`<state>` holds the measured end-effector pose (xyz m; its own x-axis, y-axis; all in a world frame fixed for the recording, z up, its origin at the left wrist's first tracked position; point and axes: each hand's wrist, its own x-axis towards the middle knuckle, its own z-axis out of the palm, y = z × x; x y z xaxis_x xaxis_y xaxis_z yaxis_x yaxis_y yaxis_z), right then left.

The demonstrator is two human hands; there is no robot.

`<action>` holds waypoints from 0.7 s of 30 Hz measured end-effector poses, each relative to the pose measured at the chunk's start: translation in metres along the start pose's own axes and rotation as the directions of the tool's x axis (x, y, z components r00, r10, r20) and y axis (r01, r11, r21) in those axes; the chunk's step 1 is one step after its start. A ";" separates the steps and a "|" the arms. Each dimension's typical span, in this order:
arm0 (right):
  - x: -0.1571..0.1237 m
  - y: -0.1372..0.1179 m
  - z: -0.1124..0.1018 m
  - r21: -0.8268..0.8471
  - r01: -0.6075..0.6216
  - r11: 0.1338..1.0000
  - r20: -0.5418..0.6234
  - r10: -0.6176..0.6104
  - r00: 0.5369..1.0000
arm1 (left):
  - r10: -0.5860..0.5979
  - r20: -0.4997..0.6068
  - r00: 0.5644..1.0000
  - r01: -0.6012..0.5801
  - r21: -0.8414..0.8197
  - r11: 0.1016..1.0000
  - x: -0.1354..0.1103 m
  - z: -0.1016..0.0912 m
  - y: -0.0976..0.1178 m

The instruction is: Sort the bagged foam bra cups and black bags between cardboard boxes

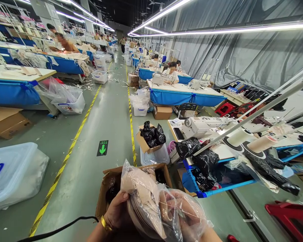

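Observation:
A clear plastic bag (175, 228) of stacked beige fabric pieces (142, 188) is held up at the bottom centre. My left hand (117, 206), with a gold band at the wrist, grips the stack from the left, its thumb pressed on the near edge. Through the film on the right I see my right hand (185, 206), its fingers curled on the bag; whether it is inside or behind the plastic I cannot tell. Beneath both hands stands an open cardboard box (101, 198) with black plastic bundles in it, partly hidden by the bag.
Ahead, a smaller carton (151, 149) of black bags rests on a clear bin (155, 158). To the right are a sewing table (175, 129) and thread cones (261, 144). A lidded bin (12, 174) stands left of the taped aisle (91, 134). Other people sit at machines farther off.

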<state>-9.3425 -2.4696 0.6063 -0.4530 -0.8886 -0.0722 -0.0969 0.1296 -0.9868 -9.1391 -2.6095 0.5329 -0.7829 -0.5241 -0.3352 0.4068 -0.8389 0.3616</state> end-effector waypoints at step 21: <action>0.020 -0.021 -0.022 -0.143 0.112 0.983 0.213 -0.080 0.974 | -0.079 -0.360 0.930 0.003 -0.208 0.978 0.005 0.031 0.001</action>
<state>-9.3693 -2.4806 0.6286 -0.2444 -0.9694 -0.0218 -0.2730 0.0904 -0.9578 -9.1570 -2.6083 0.5582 -0.5906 -0.4735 -0.6534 0.4936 -0.8526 0.1717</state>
